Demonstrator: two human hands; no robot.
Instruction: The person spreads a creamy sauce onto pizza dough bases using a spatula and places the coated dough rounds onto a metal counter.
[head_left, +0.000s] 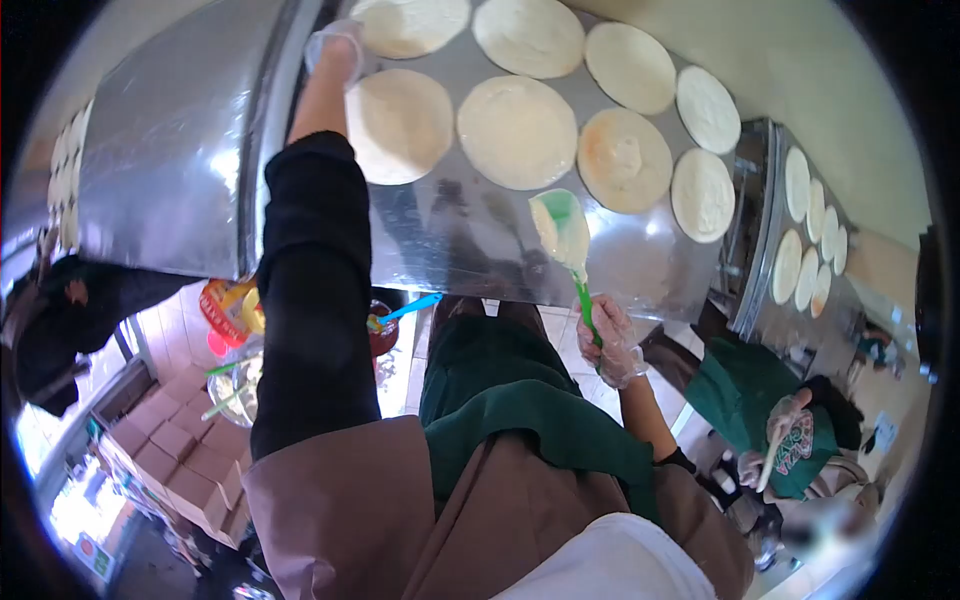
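Observation:
My right hand (612, 342), in a clear plastic glove, is closed round the handle of a green spatula (583, 300). Its broad head is coated with a pale creamy spread and is over the front part of the metal table (430, 235). Round flatbreads (518, 133) lie in two rows on that surface, some with white spread or browned spots. At the upper left, my gloved left hand (338, 50) reaches beside the left edge of a flatbread (410, 22) in the far row. Its fingers are hard to make out.
A metal-topped counter (165, 130) stands at left. Below it are a red and yellow package (228, 312), a bowl (238, 390) with utensils and stacked cardboard boxes (185, 450). At right, a green-aproned person (760, 420) holds a stick-like tool near another table of flatbreads (787, 267).

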